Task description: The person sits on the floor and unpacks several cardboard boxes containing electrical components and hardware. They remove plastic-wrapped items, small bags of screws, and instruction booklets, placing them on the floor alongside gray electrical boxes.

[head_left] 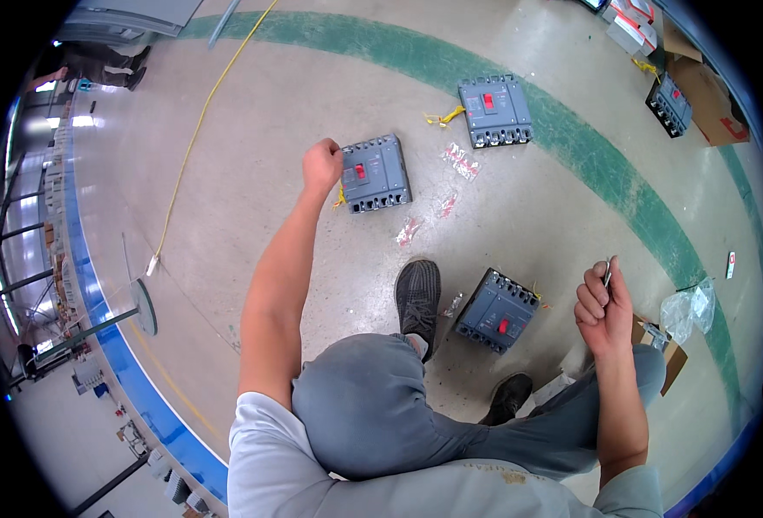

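My left hand (319,166) is closed, its fingertips at the upper left corner of a grey moulded-case circuit breaker (381,177) with a red switch. Whatever its fingers pinch is hidden. My right hand (604,309) is raised to the right of my knees, palm up, with the fingers curled around a small, shiny metal piece (607,274), too small to identify. Another grey breaker (485,319) lies on the floor between that hand and my shoe. A similar breaker (509,112) lies farther ahead, yellow wires (444,116) at its left side.
Small clear bags (460,161) with red print lie between the breakers. At the right are a crumpled plastic bag (689,312), an open carton (673,363) and a farther breaker (671,105) by a cardboard box (708,104). A yellow cord (193,142) crosses the floor; a person (97,65) stands far left.
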`<state>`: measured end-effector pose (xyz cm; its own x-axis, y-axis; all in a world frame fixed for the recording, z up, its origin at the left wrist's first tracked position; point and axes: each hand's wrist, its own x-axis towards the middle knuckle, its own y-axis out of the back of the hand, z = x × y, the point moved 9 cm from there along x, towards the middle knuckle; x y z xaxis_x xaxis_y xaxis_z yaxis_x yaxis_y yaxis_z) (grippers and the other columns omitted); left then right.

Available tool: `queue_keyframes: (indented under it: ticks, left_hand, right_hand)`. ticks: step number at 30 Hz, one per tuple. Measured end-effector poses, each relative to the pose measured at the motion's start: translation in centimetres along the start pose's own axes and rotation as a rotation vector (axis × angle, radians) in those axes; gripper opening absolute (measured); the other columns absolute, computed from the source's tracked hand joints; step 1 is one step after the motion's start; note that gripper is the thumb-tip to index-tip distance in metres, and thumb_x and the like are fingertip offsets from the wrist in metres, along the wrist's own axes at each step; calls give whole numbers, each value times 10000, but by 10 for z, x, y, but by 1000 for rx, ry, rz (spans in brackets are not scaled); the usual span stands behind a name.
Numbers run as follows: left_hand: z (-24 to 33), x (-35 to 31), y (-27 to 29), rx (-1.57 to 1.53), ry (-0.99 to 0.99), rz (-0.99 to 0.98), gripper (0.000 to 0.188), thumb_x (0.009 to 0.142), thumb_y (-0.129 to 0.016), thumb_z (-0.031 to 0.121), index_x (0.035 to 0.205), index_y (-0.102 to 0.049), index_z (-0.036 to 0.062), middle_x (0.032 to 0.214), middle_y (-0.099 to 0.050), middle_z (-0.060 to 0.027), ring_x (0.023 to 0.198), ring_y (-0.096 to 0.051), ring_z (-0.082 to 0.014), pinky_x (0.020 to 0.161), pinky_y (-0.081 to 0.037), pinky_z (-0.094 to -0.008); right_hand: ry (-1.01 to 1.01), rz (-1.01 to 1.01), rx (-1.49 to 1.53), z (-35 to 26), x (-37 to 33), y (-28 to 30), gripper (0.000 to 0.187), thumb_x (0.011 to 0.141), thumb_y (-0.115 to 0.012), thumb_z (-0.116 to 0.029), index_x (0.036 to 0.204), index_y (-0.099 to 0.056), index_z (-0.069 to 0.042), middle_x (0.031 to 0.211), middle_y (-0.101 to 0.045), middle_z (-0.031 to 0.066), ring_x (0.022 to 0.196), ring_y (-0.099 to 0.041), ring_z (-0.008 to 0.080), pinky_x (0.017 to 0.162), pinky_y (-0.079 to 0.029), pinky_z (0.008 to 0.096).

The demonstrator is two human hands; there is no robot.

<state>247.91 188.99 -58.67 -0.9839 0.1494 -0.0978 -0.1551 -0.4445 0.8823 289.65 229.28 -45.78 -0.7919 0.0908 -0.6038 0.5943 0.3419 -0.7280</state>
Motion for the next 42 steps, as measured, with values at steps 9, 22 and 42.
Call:
queue_keyframes:
  ticks: [9, 22, 42]
  left_hand:
    - [23, 13, -24, 198, -124, -104, 181, 779, -634, 95, 906, -751, 39, 883, -722, -220, 864, -703, -399, 789, -568, -465]
    - [-11, 15, -26, -140, 168, -270, 238, 943, -638, 150, 1062, -732, -35, 849, -742, -118, 654, -715, -165, 590, -590, -317]
    - [337, -254, -7, -490, -669, -728, 231, 861, -778, 205, 1010, -707, 42, 912, -674, -110, 797, -670, -285, 712, -544, -378]
  right_hand:
    - [32, 7, -15, -4, 1, 11, 367, 1096, -454, -412, 1013, -624, -98, 654, -372, -57, 491, -300, 52, 409, -242, 211]
    - [-48, 3, -33, 15, 10, 3, 367, 1094, -461, -407, 1007, -621, -89, 647, -380, -57, 508, -332, 55, 423, -254, 218]
    - [-266, 3, -222, 82, 17, -24, 307, 1087, -497, -373, 953, -557, -104, 730, -427, -27, 573, -369, 78, 493, -271, 225]
